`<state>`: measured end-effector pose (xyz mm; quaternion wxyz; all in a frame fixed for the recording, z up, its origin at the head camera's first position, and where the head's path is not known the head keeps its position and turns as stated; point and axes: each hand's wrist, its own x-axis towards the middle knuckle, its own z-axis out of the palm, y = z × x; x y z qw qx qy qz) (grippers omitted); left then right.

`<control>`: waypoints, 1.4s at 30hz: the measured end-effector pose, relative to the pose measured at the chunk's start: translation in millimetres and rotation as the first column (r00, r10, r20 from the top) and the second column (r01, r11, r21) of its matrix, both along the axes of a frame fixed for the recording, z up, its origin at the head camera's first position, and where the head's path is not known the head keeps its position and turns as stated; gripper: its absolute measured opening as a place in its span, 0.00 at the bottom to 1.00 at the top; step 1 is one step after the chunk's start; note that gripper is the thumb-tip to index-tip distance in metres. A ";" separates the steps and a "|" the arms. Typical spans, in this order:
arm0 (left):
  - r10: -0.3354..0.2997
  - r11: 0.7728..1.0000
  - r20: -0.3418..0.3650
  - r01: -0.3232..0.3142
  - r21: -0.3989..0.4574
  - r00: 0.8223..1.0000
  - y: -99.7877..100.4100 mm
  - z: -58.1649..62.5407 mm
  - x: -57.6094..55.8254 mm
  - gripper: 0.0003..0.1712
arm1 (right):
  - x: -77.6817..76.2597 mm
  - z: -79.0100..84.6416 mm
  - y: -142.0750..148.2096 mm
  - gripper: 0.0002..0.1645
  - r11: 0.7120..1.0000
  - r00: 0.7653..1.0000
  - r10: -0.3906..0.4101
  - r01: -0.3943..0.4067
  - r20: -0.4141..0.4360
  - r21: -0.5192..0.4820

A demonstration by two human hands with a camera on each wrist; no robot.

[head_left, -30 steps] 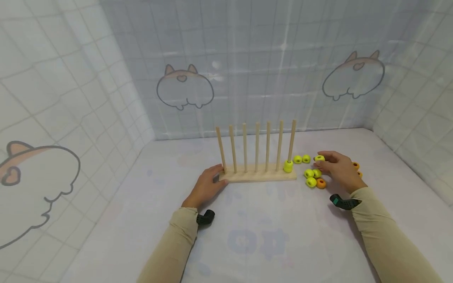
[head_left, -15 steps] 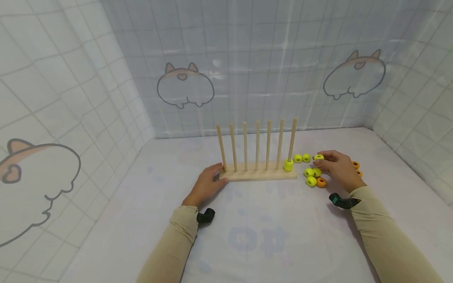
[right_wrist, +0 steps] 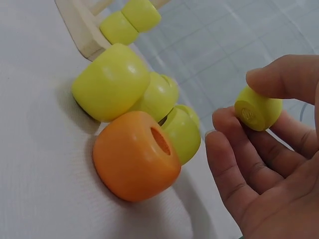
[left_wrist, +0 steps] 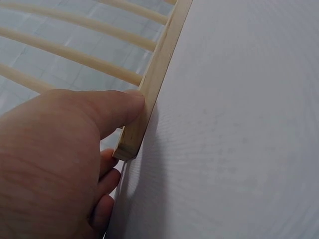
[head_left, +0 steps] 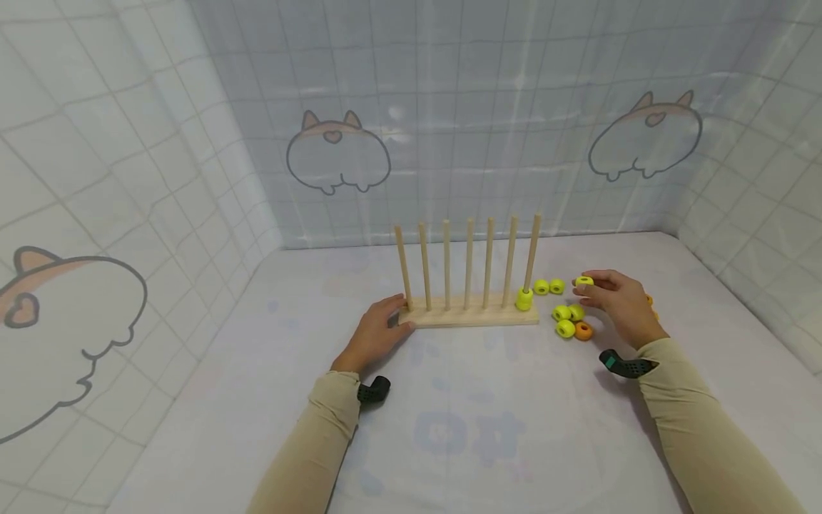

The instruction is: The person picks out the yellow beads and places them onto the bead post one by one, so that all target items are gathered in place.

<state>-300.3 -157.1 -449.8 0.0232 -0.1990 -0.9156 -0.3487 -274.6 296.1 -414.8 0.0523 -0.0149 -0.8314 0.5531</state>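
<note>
A wooden peg rack (head_left: 469,318) with a row of upright pegs stands on the table. Two yellow beads (head_left: 524,299) are stacked on its rightmost peg. My left hand (head_left: 374,334) grips the left end of the rack's base; in the left wrist view its thumb presses the front edge, with fingers behind. To the right of the rack, my right hand (head_left: 626,303) pinches a yellow bead (right_wrist: 258,108) between thumb and fingers, off the table. Nearby lie several loose yellow beads (head_left: 565,329) and an orange bead (right_wrist: 135,157).
Two more yellow beads (head_left: 549,287) lie just right of the rack's end peg. Other orange beads (head_left: 651,303) are partly hidden behind the right hand. A tiled-pattern cloth wall (head_left: 462,128) rises behind the table (head_left: 449,385), with side walls left and right.
My right hand, pinching the yellow bead, has shifted slightly right and up, covering more of the orange beads behind it. The left hand keeps its hold on the rack.
</note>
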 end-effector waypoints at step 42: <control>-0.010 1.000 -0.009 0.010 0.000 1.000 -1.1 1.2 0.6 0.32 | -1.4 14.4 -20.8 0.35 0.978 0.997 0.057 -0.067 -0.055 -0.200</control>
